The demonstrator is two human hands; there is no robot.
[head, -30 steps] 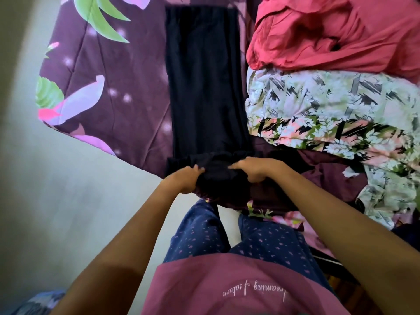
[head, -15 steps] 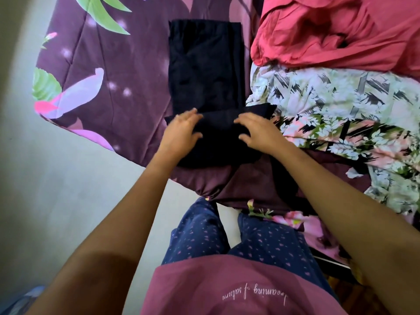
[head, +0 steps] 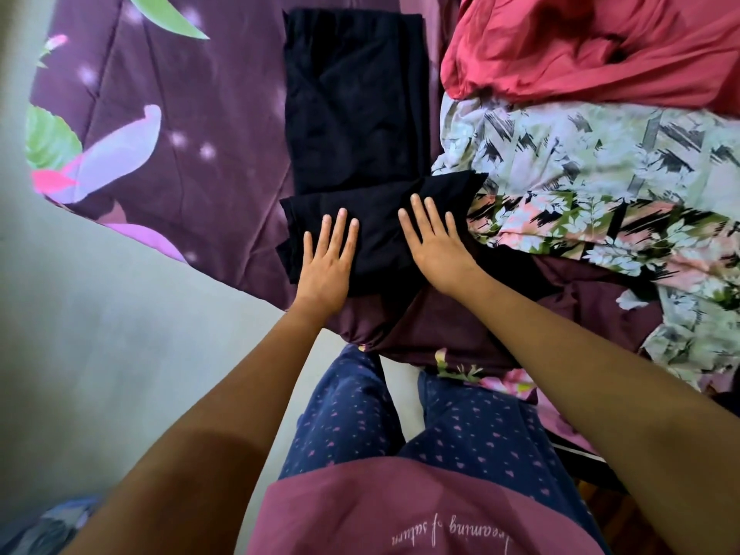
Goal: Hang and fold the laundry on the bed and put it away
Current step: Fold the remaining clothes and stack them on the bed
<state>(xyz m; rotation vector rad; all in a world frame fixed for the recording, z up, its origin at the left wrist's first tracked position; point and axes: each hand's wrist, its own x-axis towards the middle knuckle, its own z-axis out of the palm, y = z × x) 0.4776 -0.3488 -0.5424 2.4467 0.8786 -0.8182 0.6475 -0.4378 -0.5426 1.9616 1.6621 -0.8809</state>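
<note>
Head view: black garment [head: 352,114] lies lengthwise on the purple bedspread [head: 180,154], its near end doubled over into a thick band by the bed's edge. Left hand [head: 326,266] and right hand [head: 434,242] press flat on that band side by side, fingers straight and slightly spread (neither pinches cloth). To the right lie 2 more pieces: a leaf-print garment [head: 600,174] touching the folded corner, and a red garment [head: 580,46] beyond it.

I see a bed [head: 224,162] made up in dark purple, printed with pink petals and green leaves. A black garment [head: 352,114] lies flat on it, near end folded over. Just right, a floral printed cloth [head: 580,166] and a red cloth [head: 580,46] lie heaped.
</note>
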